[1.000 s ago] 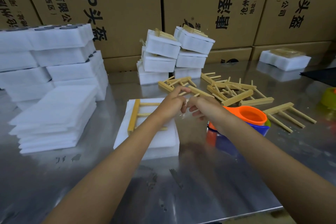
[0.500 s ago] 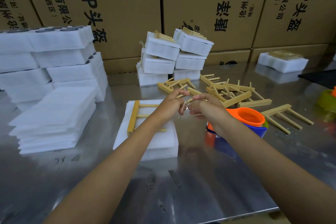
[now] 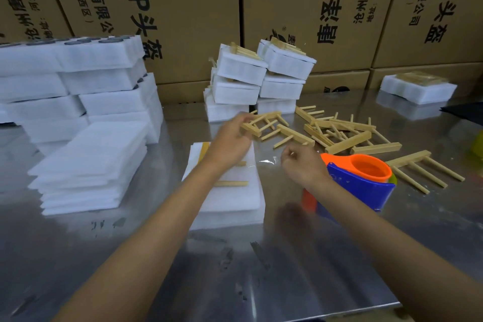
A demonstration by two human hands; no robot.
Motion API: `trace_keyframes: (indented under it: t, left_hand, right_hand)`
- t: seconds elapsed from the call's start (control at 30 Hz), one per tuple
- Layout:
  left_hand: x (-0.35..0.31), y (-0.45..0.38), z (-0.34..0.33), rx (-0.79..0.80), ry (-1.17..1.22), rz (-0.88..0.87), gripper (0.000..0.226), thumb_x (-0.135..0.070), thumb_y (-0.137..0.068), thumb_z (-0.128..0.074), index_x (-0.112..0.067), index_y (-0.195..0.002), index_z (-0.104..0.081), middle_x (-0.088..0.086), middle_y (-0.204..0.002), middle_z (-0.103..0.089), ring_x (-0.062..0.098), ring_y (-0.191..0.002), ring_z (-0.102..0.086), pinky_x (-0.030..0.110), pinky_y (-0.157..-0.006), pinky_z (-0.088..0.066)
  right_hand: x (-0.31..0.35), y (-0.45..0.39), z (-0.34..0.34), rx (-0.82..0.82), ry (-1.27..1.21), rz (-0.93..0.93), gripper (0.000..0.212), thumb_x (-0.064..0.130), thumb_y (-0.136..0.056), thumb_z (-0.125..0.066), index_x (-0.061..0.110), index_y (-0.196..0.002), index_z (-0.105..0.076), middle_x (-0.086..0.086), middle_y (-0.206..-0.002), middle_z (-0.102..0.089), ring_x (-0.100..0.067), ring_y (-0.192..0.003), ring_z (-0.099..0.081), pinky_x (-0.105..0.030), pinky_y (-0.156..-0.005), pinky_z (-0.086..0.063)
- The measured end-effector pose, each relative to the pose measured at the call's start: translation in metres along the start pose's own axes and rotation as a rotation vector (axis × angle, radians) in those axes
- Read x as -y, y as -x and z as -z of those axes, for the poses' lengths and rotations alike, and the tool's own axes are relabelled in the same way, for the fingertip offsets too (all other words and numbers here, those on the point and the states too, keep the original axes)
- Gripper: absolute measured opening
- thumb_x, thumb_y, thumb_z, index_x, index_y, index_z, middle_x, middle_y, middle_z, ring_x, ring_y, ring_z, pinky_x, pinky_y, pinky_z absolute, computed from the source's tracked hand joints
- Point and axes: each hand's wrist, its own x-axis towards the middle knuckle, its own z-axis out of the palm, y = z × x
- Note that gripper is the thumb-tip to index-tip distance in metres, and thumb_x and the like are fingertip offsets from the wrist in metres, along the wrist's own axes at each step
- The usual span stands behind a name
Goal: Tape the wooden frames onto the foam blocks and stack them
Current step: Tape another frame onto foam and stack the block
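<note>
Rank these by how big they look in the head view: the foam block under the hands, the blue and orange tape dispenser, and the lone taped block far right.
1. Foam block, clearly the largest.
2. Tape dispenser.
3. Taped block far right looks smallest, but it sits farther from the camera, so its true size against the dispenser is unsure.

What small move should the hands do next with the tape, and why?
Probably lower the clear tape strip onto the wooden frame on the foam block. The strip seems stretched between the left hand and right hand, just above the block, not yet stuck down.
</note>
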Motion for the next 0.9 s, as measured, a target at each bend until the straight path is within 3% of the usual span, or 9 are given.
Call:
trace_keyframes:
  t: [0.07, 0.17, 0.23, 0.3, 0.4, 0.6, 0.7, 0.8, 0.9]
  left_hand:
    - [0.014, 0.005, 0.025, -0.161, -0.021, 0.055, 0.035, -0.007, -0.094, -0.046, -0.028, -0.119, -0.06, -0.01, -0.118, -0.059, -0.003, -0.083, -0.059, 0.011, -0.065, -0.043]
    - [0.051, 0.022, 0.062, -0.206, -0.249, 0.325, 0.034, -0.016, -0.096, -0.046, -0.015, -0.128, -0.057, 0.006, -0.131, -0.058, 0.025, -0.12, -0.055, 0.03, -0.094, -0.041]
    - [0.074, 0.038, 0.074, -0.175, -0.303, 0.478, 0.027, -0.017, -0.097, -0.044, -0.003, -0.109, -0.063, 0.02, -0.115, -0.063, 0.035, -0.113, -0.058, 0.039, -0.09, -0.047]
    - [0.085, 0.053, 0.072, -0.152, -0.143, 0.598, 0.031, -0.022, -0.099, -0.044, -0.007, -0.08, -0.062, 0.019, -0.088, -0.063, 0.033, -0.089, -0.063, 0.035, -0.068, -0.046]
    - [0.099, 0.065, 0.057, -0.107, 0.177, 0.708, 0.04, -0.041, -0.104, -0.039, -0.015, -0.09, -0.066, 0.01, -0.094, -0.07, 0.025, -0.084, -0.065, 0.034, -0.078, -0.05]
    - [0.095, 0.079, 0.049, -0.164, 0.523, 0.626, 0.043, -0.053, -0.101, -0.042, -0.024, -0.106, -0.073, 0.0, -0.097, -0.078, 0.015, -0.083, -0.075, 0.031, -0.066, -0.055]
    - [0.075, 0.077, 0.052, -0.122, 0.688, 0.422, 0.042, -0.057, -0.1, -0.042, -0.036, -0.129, -0.063, -0.001, -0.122, -0.071, 0.018, -0.108, -0.07, 0.041, -0.087, -0.056]
    - [0.049, 0.067, 0.063, -0.095, 0.715, 0.329, 0.044, -0.06, -0.098, -0.045, -0.038, -0.133, -0.059, -0.003, -0.126, -0.069, 0.019, -0.113, -0.068, 0.047, -0.094, -0.054]
    - [0.038, 0.063, 0.065, -0.039, 0.845, 0.317, 0.042, -0.053, -0.097, -0.055, -0.037, -0.135, -0.058, -0.001, -0.13, -0.067, 0.023, -0.118, -0.065, 0.051, -0.098, -0.052]
  right_hand:
    - [-0.004, 0.002, -0.006, 0.016, 0.057, 0.007, 0.029, 0.012, -0.089, -0.05, 0.024, -0.063, -0.055, 0.008, -0.068, -0.057, -0.017, -0.074, -0.055, -0.023, -0.056, -0.033]
    - [-0.007, 0.006, -0.014, 0.028, 0.132, 0.008, 0.023, 0.013, -0.088, -0.054, 0.025, -0.071, -0.065, 0.007, -0.077, -0.065, -0.015, -0.078, -0.058, -0.023, -0.06, -0.038]
    - [-0.006, 0.007, -0.022, 0.048, 0.134, 0.008, 0.021, 0.012, -0.087, -0.056, 0.024, -0.076, -0.068, 0.005, -0.079, -0.065, -0.018, -0.081, -0.061, -0.025, -0.065, -0.041]
    - [-0.003, 0.01, -0.035, 0.096, 0.068, -0.005, 0.02, 0.01, -0.088, -0.057, 0.022, -0.077, -0.069, 0.002, -0.08, -0.066, -0.02, -0.081, -0.061, -0.027, -0.067, -0.042]
    - [0.0, 0.016, -0.051, 0.123, -0.087, -0.028, 0.019, 0.007, -0.091, -0.056, 0.013, -0.076, -0.065, -0.01, -0.082, -0.067, -0.021, -0.073, -0.057, -0.03, -0.068, -0.043]
    - [0.004, 0.022, -0.049, 0.081, -0.252, 0.004, 0.022, 0.009, -0.093, -0.059, 0.011, -0.071, -0.057, -0.002, -0.068, -0.057, -0.014, -0.064, -0.05, -0.027, -0.059, -0.038]
    - [0.013, 0.022, -0.045, 0.05, -0.358, 0.012, 0.012, 0.01, -0.094, -0.06, 0.012, -0.082, -0.061, -0.001, -0.078, -0.061, -0.015, -0.074, -0.052, -0.023, -0.065, -0.042]
    - [0.02, 0.019, -0.038, 0.023, -0.517, -0.029, 0.009, 0.014, -0.096, -0.06, 0.008, -0.102, -0.063, -0.009, -0.098, -0.067, -0.021, -0.087, -0.06, -0.034, -0.079, -0.051]
    - [0.025, 0.02, -0.033, -0.028, -0.706, -0.11, 0.005, 0.019, -0.098, -0.057, 0.021, -0.101, -0.061, -0.002, -0.097, -0.067, -0.011, -0.077, -0.062, -0.02, -0.06, -0.051]
